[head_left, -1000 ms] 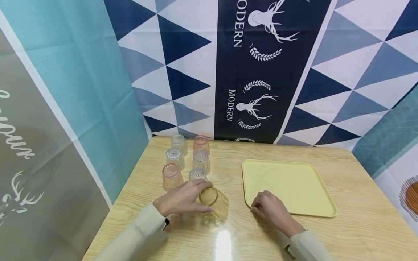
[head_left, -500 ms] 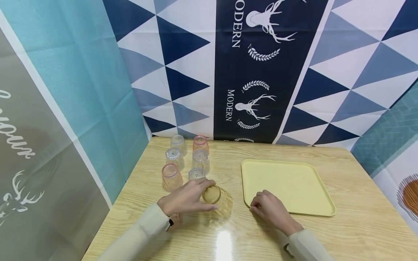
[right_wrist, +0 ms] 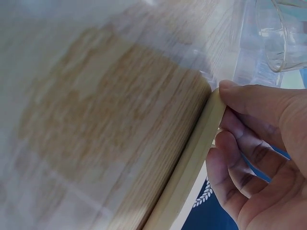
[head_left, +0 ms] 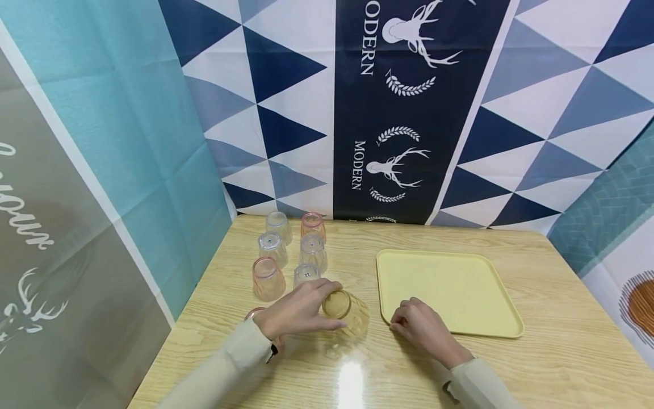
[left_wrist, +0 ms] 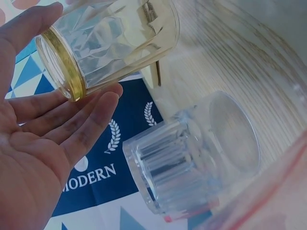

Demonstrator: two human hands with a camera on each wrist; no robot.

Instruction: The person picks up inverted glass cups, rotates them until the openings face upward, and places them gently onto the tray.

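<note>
My left hand (head_left: 301,311) holds an amber glass (head_left: 357,319), thumb on one side and fingers on the other, near its gold-banded end. The glass leans to the right, its banded end facing up toward the head camera. In the left wrist view, a clear glass (left_wrist: 187,153) stands beside that hand. My right hand (head_left: 423,328) pinches the edge of the yellow tray (head_left: 449,284) at its near left corner, as the right wrist view also shows along the tray's rim (right_wrist: 194,151).
Several upside-down glasses stand in two rows at the left, among them a pink-rimmed glass (head_left: 268,279) and a red-rimmed glass (head_left: 313,226). Another pinkish glass (head_left: 254,312) is mostly hidden by the left forearm. A patterned cloth (head_left: 291,113) hangs behind the wooden table (head_left: 557,301).
The left hand has carried the amber glass a little to the right, toward the tray, uncovering part of the pinkish glass under the forearm. The right hand stays at the tray corner.
</note>
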